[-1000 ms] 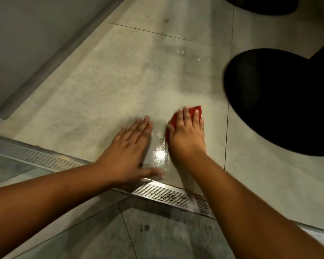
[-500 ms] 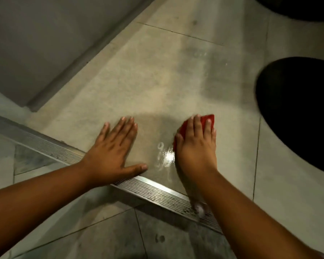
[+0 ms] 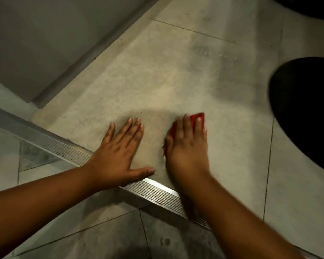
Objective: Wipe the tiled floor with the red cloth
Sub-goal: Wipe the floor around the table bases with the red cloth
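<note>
A small red cloth (image 3: 195, 117) lies on the beige tiled floor (image 3: 157, 81), mostly hidden under my right hand (image 3: 187, 144). That hand presses flat on the cloth with straight fingers; red shows beyond the fingertips and beside the thumb. My left hand (image 3: 120, 152) rests flat on the tile just left of it, fingers spread, thumb near the metal strip. A small wet glint shows by the right thumb.
A ribbed metal threshold strip (image 3: 157, 193) runs diagonally under both wrists, with darker tiles below it. A grey wall and skirting (image 3: 73, 68) stand at the upper left. Two black rounded shapes (image 3: 307, 109) lie on the floor at the right and top right.
The view has shifted, so the black shape sits farther right. My right hand with the cloth has slid back over the shiny wet patch, which is now mostly covered. The left hand stays planted.
</note>
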A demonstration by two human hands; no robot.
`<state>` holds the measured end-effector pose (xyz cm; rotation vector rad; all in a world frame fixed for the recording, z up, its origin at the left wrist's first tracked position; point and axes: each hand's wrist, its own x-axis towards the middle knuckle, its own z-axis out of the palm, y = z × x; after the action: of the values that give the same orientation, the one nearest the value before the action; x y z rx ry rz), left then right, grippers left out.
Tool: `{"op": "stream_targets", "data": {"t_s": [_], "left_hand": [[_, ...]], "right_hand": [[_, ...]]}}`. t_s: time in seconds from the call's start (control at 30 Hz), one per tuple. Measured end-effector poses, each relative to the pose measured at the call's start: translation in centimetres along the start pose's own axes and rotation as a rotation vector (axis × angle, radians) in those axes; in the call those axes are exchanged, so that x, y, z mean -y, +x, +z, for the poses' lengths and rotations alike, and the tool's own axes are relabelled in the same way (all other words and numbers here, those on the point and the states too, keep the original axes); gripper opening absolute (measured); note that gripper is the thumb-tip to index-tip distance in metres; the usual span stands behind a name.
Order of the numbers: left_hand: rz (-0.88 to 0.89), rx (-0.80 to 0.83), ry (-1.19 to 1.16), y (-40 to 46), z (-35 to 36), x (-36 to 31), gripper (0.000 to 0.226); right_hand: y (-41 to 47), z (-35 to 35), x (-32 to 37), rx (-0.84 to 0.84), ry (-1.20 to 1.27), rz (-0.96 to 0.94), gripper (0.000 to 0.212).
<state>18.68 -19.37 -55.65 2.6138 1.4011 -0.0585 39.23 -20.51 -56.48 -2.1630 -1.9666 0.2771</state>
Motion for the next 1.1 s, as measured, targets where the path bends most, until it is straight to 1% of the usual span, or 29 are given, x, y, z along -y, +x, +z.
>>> {"op": "stream_targets", "data": {"t_s": [0.07,0.1,0.2,0.27,0.33,0.37,0.4,0.43,0.47,0.53,0.6,0.67,0.77,0.8,0.87,0.93,1.0,1.1], "left_hand": [[0.042,-0.049,-0.001,-0.1,-0.1,0.1,0.089],[0.044,-0.087,-0.016,0.0,-0.3,0.3,0.083],[-0.038,-0.179,-0.128,0.6,-1.6,-0.3,0.079],[-0.105,-0.225,-0.207,1.9,-2.8,-1.7,0.079],[-0.139,-0.268,-0.274,3.7,-3.3,-3.6,0.078],[-0.143,-0.28,-0.313,4.6,-3.5,-4.8,0.078],[-0.15,-0.266,-0.353,5.4,-3.5,-6.1,0.079],[-0.159,-0.234,-0.38,6.0,-3.1,-7.5,0.079],[-0.163,-0.181,-0.354,6.6,-2.6,-8.7,0.076],[-0.159,-0.07,-0.167,7.3,-0.9,-10.4,0.066],[-0.138,-0.046,-0.022,7.9,0.3,-10.5,0.063],[-0.152,-0.085,-0.011,8.6,0.4,-9.4,0.065],[-0.309,-0.11,-0.021,9.6,-0.3,-7.3,0.07],[-0.33,-0.108,-0.013,9.6,-0.4,-6.9,0.07],[-0.287,-0.094,-0.038,8.3,-0.3,-6.6,0.068],[-0.189,-0.068,-0.064,5.5,0.0,-6.8,0.069],[-0.085,-0.038,-0.077,1.9,0.3,-7.2,0.071],[-0.049,-0.031,-0.102,-0.8,0.8,-6.9,0.068]], "right_hand": [[-4.9,0.3,1.9,-0.005,0.021,-0.062,0.062],[-5.7,0.5,2.6,-0.002,0.026,-0.059,0.063],[-3.1,0.5,3.3,0.089,0.051,-0.04,0.062],[-0.1,-0.4,3.5,0.133,0.194,-0.112,0.06],[2.1,-2.1,3.4,0.216,0.455,-0.113,0.058],[2.4,-3.0,2.8,0.208,0.549,-0.088,0.059],[2.3,-3.8,1.9,0.161,0.579,-0.038,0.06],[1.7,-4.4,0.7,0.093,0.567,0.023,0.059],[0.9,-4.9,-0.6,0.018,0.54,0.081,0.059],[-1.4,-5.4,-2.7,-0.062,0.485,0.153,0.058],[-3.0,-5.3,-3.9,-0.086,0.41,0.145,0.056],[-3.3,-5.3,-4.0,-0.038,0.331,0.106,0.058],[-3.1,-5.2,-3.8,0.039,0.212,0.053,0.063],[-3.1,-5.2,-3.7,0.062,0.179,0.04,0.064],[-3.3,-5.2,-3.8,0.103,0.136,0.013,0.065],[-3.6,-5.1,-3.8,0.137,0.114,-0.002,0.066],[-3.6,-4.9,-3.5,0.13,0.113,-0.01,0.065],[-3.6,-4.5,-2.4,0.109,0.101,-0.007,0.069]]}}
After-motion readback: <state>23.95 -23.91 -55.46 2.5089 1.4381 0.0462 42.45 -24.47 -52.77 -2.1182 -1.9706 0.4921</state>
